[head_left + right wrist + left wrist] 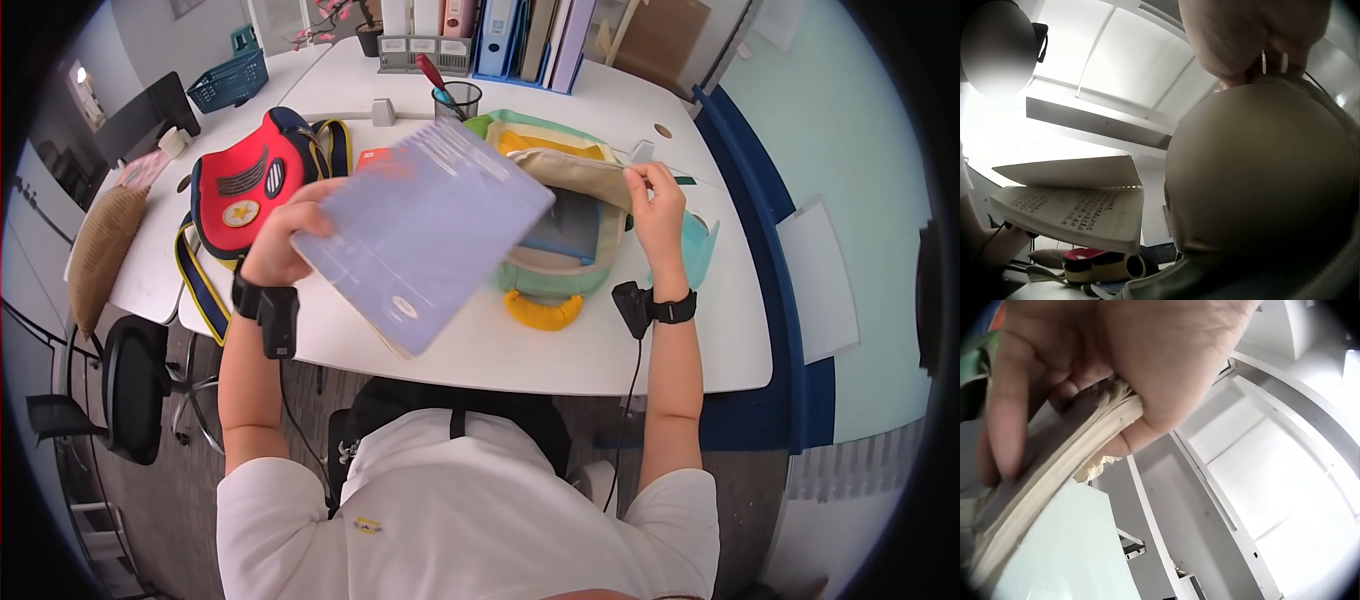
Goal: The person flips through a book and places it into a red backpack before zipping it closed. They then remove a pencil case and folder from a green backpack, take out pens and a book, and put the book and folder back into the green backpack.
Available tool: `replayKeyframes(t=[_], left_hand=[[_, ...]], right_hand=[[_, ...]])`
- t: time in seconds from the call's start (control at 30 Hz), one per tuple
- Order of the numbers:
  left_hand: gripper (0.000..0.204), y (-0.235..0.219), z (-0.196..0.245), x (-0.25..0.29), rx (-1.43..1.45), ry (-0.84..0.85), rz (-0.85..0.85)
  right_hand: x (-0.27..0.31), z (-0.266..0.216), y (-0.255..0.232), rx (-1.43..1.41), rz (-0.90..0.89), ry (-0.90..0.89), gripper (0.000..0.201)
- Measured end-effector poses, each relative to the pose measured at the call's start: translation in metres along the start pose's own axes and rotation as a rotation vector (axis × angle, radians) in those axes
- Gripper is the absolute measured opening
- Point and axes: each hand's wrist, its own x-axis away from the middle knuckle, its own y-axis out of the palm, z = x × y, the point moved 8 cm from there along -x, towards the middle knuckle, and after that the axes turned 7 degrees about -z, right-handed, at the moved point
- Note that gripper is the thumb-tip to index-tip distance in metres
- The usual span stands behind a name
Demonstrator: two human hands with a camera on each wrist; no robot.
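Note:
My left hand (285,235) grips a thick notebook (430,235) with a blue-purple cover by its left edge, holding it tilted above the table. In the left wrist view, fingers and thumb (1135,434) lie on either side of the page block (1054,469). The right wrist view shows the notebook's underside (1085,212) hanging partly open, with handwritten lines. My right hand (655,205) pinches the beige flap (585,175) of a green and beige backpack (520,278) and holds it up. Inside the opening a grey-blue item (562,225) shows. The notebook overlaps the backpack's left side in the head view.
A red and navy bag (235,185) with straps lies at the left on the white table (680,350). A mesh pen cup (460,100), binders (497,40) and a basket (230,82) stand behind. A teal item (700,252) lies beyond my right wrist.

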Motion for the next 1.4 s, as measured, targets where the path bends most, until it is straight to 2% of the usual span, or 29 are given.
replayKeyframes(t=[0.03,0.13,0.17,0.27,0.3,0.33,0.4,0.43,0.47,0.53,0.57,0.67,0.7,0.73,0.83,0.9,0.97,1.07,1.17,1.27,1.37,1.4], left_hand=[[0.061,-0.004,0.010,0.006,-0.025,0.069,-0.009],[0.060,-0.022,0.021,0.019,0.015,0.194,0.208],[0.049,-0.038,0.016,0.017,0.066,0.224,0.193],[0.038,-0.073,-0.008,0.001,-0.173,0.027,0.209],[0.032,-0.079,-0.017,-0.002,-0.241,-0.020,0.261],[0.035,-0.090,-0.030,-0.006,-0.268,-0.038,0.311],[0.037,-0.123,-0.061,-0.011,-0.529,-0.199,0.349],[0.043,-0.127,-0.065,-0.010,-0.675,-0.210,0.456],[0.043,-0.128,-0.060,-0.013,-0.960,-0.111,0.468],[0.042,-0.110,-0.048,-0.016,-1.528,0.105,0.470],[0.040,-0.111,-0.053,-0.019,-1.532,0.077,0.432],[0.038,-0.058,-0.043,-0.027,-1.914,0.052,0.438],[0.040,-0.037,-0.039,-0.034,-1.861,0.143,0.389],[0.037,-0.014,-0.038,-0.042,-1.775,0.318,0.291],[0.038,0.062,-0.046,-0.075,-1.497,0.274,-0.113],[0.040,0.108,-0.062,-0.094,-1.485,0.201,-0.300],[0.036,0.133,-0.091,-0.119,-1.591,0.374,-0.446],[0.035,0.141,-0.142,-0.151,-2.146,0.527,-0.240],[0.032,0.125,-0.175,-0.180,-2.246,0.256,-0.165],[0.025,0.128,-0.167,-0.180,-2.123,-0.003,-0.494],[0.017,0.126,-0.140,-0.175,-2.172,0.187,-0.336],[0.015,0.128,-0.128,-0.171,-2.148,0.336,-0.291]], right_hand=[[0.000,0.000,0.001,0.006,0.013,-0.018,0.015],[-0.003,-0.001,0.001,0.017,0.034,-0.024,0.015],[-0.004,0.000,0.001,0.020,0.039,-0.015,0.015],[-0.006,0.003,0.001,0.022,0.041,-0.005,0.015],[-0.005,0.004,0.001,0.011,0.043,-0.004,0.015],[-0.005,0.006,0.002,0.000,0.046,-0.003,0.015],[-0.004,0.009,0.003,-0.007,0.049,-0.005,0.015],[-0.003,0.011,0.003,-0.003,0.050,-0.008,0.015],[-0.003,0.012,0.003,0.001,0.050,-0.010,0.015],[-0.001,0.013,0.003,0.007,0.035,0.012,0.014],[0.001,0.014,0.003,0.009,0.025,0.026,0.014],[0.001,0.015,0.004,-0.003,0.018,0.047,0.014],[0.000,0.016,0.004,-0.001,0.024,0.035,0.014],[0.000,0.017,0.005,0.000,0.031,0.022,0.014],[-0.001,0.015,0.006,0.001,0.028,0.030,0.014],[0.000,0.013,0.006,-0.004,0.031,0.028,0.014],[0.001,0.013,0.005,-0.011,0.046,0.002,0.014],[0.003,0.007,0.003,-0.004,0.028,-0.008,0.014],[0.007,0.007,0.001,0.019,-0.005,-0.022,0.014],[0.011,0.007,0.001,-0.009,-0.007,-0.013,0.014],[0.012,0.009,0.003,-0.013,-0.002,-0.028,0.015],[0.011,0.010,0.003,-0.009,0.003,-0.033,0.015]])
